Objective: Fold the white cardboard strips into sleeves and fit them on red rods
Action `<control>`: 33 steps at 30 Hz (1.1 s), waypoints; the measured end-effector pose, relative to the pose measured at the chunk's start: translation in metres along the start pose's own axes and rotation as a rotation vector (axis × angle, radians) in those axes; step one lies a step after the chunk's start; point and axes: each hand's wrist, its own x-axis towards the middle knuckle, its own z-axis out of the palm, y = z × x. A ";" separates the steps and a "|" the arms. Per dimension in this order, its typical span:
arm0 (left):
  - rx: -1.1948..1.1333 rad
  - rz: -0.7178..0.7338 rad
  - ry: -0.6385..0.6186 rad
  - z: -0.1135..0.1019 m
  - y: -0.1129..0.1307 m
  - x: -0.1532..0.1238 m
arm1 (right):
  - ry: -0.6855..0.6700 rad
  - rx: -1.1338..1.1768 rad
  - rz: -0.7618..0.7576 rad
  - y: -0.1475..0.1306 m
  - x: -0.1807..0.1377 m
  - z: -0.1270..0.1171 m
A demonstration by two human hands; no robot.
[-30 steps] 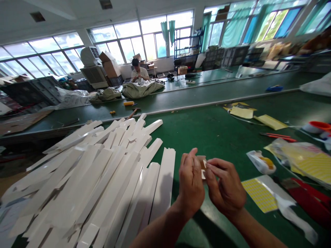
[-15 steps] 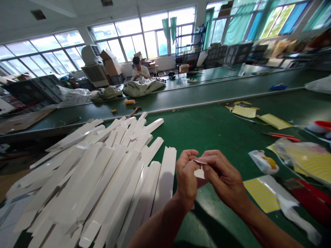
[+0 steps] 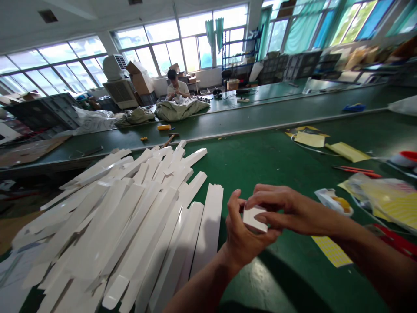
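Observation:
A white cardboard box (image 3: 253, 220) is between my hands, with its small rectangular end turned up toward me. My left hand (image 3: 240, 234) wraps round it from the left and below. From the right, my right hand (image 3: 276, 205) grips it, fingers along the far edge and thumb on the end face. How far the box reaches below the hands is hidden. Just left of my left hand, a long white carton (image 3: 208, 226) lies on the green table (image 3: 247, 163), beside a heap of similar flat white cartons (image 3: 130, 221).
To the right lie a tape dispenser (image 3: 334, 203), a yellow sticker sheet (image 3: 332, 251), red pens (image 3: 358, 171) and plastic bags with yellow sheets (image 3: 387, 198). A person (image 3: 177, 89) sits across the far bench, behind a grey-green sack (image 3: 179, 109).
My right hand has shifted over the top of the box, and the box's end face now points toward me. Earlier both hands pinched a flap at its edge.

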 end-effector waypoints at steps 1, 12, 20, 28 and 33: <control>-0.015 -0.015 -0.015 0.001 0.002 0.000 | -0.068 0.064 0.025 -0.001 0.003 -0.004; -0.012 0.004 0.007 0.005 0.002 -0.003 | -0.175 0.271 0.201 -0.002 0.017 -0.003; 0.149 0.161 0.092 0.006 -0.002 -0.002 | -0.204 -0.222 0.119 -0.031 0.026 -0.011; 0.085 0.018 0.063 0.003 0.000 -0.005 | -0.279 0.048 0.294 -0.017 0.035 -0.012; -0.034 -0.135 -0.005 -0.014 0.016 0.005 | -0.203 0.195 0.303 -0.015 0.040 -0.012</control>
